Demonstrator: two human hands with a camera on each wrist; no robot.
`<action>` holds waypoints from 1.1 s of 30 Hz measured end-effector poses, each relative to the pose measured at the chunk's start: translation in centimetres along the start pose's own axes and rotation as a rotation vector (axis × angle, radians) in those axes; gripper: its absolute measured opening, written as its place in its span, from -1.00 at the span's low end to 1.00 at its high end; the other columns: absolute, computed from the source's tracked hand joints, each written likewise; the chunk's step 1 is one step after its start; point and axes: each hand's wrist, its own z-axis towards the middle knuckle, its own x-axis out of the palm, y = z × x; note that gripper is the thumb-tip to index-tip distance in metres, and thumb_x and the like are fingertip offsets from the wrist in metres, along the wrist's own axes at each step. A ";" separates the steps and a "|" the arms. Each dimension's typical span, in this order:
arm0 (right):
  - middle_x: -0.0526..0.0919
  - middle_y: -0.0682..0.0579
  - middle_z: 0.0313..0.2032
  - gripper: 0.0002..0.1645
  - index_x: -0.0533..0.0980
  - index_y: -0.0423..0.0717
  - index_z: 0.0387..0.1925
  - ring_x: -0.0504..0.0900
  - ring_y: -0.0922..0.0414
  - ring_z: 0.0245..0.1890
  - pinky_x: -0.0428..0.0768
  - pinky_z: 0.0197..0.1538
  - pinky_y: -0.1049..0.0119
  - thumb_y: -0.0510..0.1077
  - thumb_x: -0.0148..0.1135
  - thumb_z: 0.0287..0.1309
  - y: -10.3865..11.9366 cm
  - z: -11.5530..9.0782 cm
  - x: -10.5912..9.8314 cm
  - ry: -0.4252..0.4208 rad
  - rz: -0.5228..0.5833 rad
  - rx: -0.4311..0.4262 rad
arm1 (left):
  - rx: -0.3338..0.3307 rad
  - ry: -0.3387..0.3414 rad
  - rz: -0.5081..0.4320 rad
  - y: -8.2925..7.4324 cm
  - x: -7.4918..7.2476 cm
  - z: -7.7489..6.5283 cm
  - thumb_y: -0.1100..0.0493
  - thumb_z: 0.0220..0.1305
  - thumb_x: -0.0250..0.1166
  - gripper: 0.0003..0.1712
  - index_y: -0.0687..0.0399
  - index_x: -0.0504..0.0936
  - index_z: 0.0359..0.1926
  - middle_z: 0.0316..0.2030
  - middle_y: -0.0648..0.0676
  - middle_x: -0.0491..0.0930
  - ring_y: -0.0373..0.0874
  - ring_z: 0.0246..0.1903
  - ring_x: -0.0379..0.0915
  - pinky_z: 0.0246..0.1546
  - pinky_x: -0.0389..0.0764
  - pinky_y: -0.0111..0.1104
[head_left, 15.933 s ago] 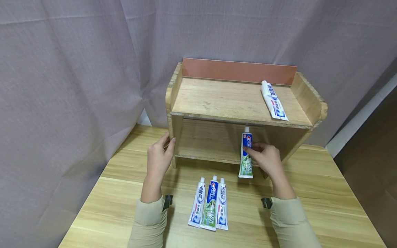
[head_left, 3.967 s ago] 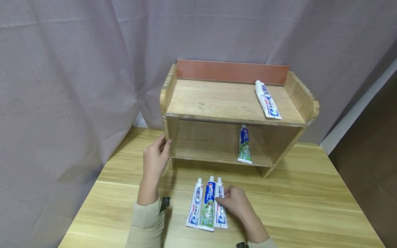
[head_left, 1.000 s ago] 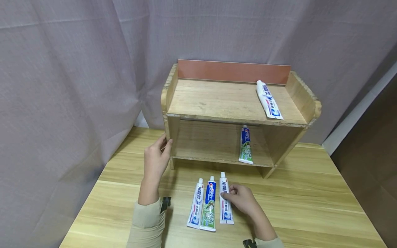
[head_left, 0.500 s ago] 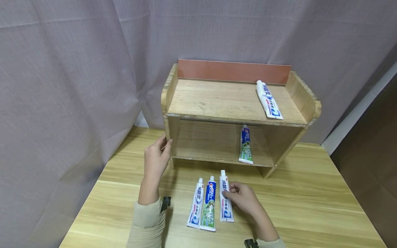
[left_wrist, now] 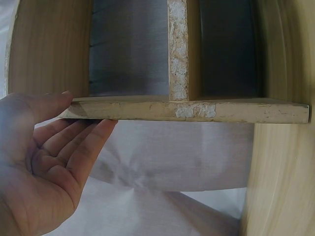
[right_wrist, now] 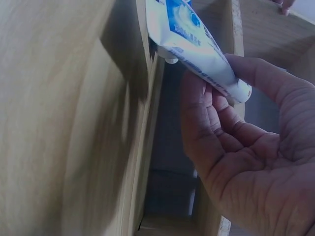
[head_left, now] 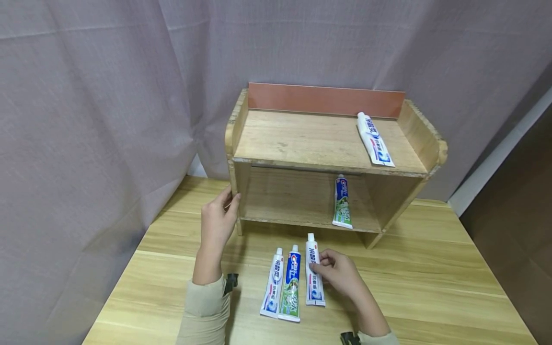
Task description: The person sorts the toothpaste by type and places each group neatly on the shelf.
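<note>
At the shelf (head_left: pixel 293 136), the left hand (head_left: pixel 217 218) pinches its side panel (head_left: pixel 233 175), the right hand (head_left: pixel 341 273) a white tube (head_left: pixel 316 287).

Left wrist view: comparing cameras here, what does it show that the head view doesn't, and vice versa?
Of these two, only the left wrist view shows the left hand's palm. Only the head view shows two blue-and-green toothpaste tubes, three white-and-blue tubes, one pinched by the right hand, and the wooden shelf's reddish-brown back strip. Both show the left hand holding the shelf's side panel, plus grey cloth and wooden table.
</note>
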 end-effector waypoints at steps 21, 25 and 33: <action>0.68 0.02 -0.37 -0.71 0.62 -0.20 -0.22 0.65 0.12 -0.35 0.74 -0.31 0.38 -0.17 0.52 0.05 0.0 0.0 -0.2 -0.037 0.005 -0.034 | 0.010 -0.007 -0.009 0.1 0.0 0.0 0.20 0.41 0.30 -0.62 0.32 0.62 0.15 -0.05 0.30 0.69 0.11 -0.08 0.70 -0.11 0.76 -0.36; 0.67 0.01 -0.37 -0.72 0.61 -0.20 -0.20 0.64 0.11 -0.36 0.74 -0.31 0.37 -0.19 0.50 0.06 0.0 0.1 -0.2 -0.032 0.024 -0.022 | 0.006 -0.012 -0.005 0.0 0.0 0.0 0.21 0.41 0.30 -0.63 0.31 0.63 0.14 -0.06 0.30 0.70 0.11 -0.09 0.71 -0.12 0.76 -0.36; 0.67 0.00 -0.35 -0.67 0.62 -0.23 -0.18 0.63 0.13 -0.34 0.72 -0.27 0.40 -0.16 0.51 0.06 0.4 0.0 -0.3 -0.040 0.021 -0.036 | 0.000 -0.004 -0.001 -0.1 0.0 0.0 0.20 0.41 0.30 -0.62 0.32 0.62 0.16 -0.06 0.30 0.70 0.10 -0.08 0.70 -0.11 0.75 -0.36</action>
